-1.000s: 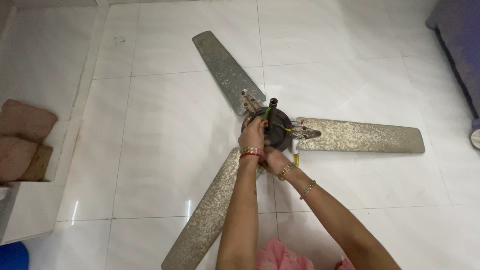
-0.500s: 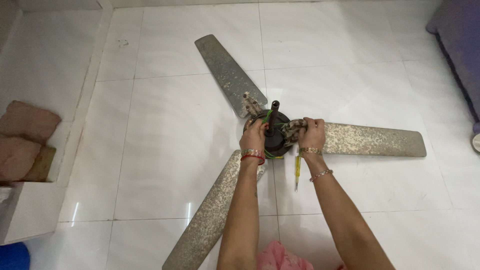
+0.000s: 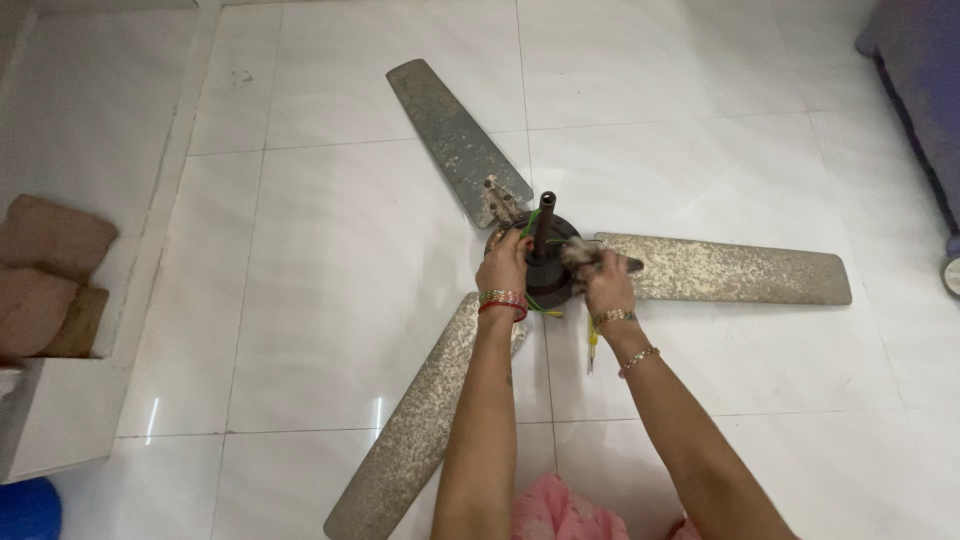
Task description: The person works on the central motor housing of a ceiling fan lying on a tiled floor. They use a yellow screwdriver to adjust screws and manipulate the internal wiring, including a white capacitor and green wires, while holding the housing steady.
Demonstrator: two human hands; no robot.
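Observation:
A dusty three-bladed ceiling fan lies on the white tile floor, its dark motor hub (image 3: 548,285) facing up with a short down rod (image 3: 544,218) standing from it. My left hand (image 3: 505,268) grips the hub's left side. My right hand (image 3: 603,287) presses a small greyish cloth (image 3: 577,252) against the hub's right side, where the right blade (image 3: 740,270) joins. Green and yellow wires (image 3: 546,312) spill from the hub near my wrists. A yellow-handled screwdriver (image 3: 591,347) lies on the floor under my right wrist.
The other blades reach up-left (image 3: 450,130) and down-left (image 3: 420,420). Brown cushions (image 3: 45,270) sit on a white ledge (image 3: 60,420) at the left, with a blue object (image 3: 25,510) below. Purple furniture (image 3: 920,80) stands at the top right. Pink fabric (image 3: 560,512) covers my lap.
My right hand has moved from just below the hub up and to the right, onto the hub's right side by the right blade. My left hand stays on the hub.

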